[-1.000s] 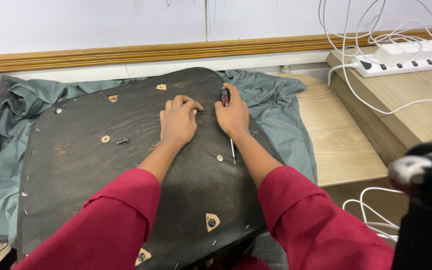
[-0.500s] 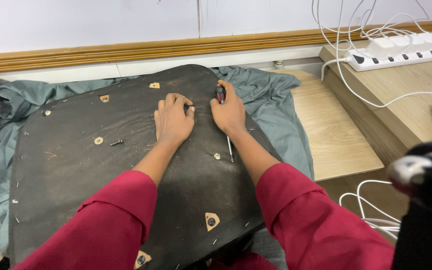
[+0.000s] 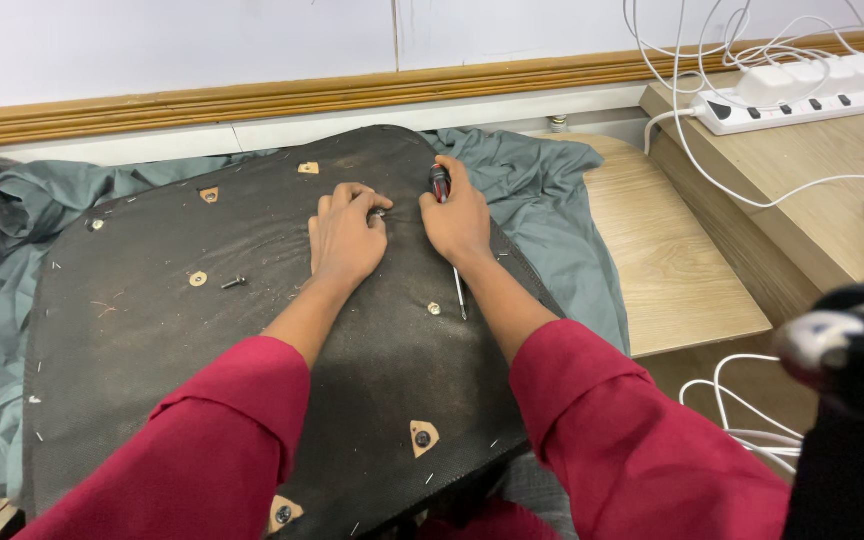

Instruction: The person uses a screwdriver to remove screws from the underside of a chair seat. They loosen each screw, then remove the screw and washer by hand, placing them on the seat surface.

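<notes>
A dark fabric-covered panel (image 3: 202, 340) with small tan washers and staples lies on a grey-green cloth (image 3: 542, 200). My left hand (image 3: 345, 236) rests flat on the panel's upper middle, its fingertips pinching a small screw (image 3: 378, 213). Beside it my right hand (image 3: 459, 220) holds a screwdriver (image 3: 441, 182) by its red and black handle; the metal shaft runs back under my palm and shows near my wrist. A loose screw (image 3: 233, 283) lies on the panel to the left. Both forearms wear red sleeves.
A light wooden platform (image 3: 662, 250) sits right of the cloth, with a raised wooden step (image 3: 802, 190) carrying a white power strip (image 3: 802, 95) and white cables. A black object with a chrome part (image 3: 857, 350) stands at the lower right. A wooden skirting runs along the wall.
The view has shifted slightly. My left hand's fingers have closed around the small screw on the panel; my right hand stays on the screwdriver in about the same place.
</notes>
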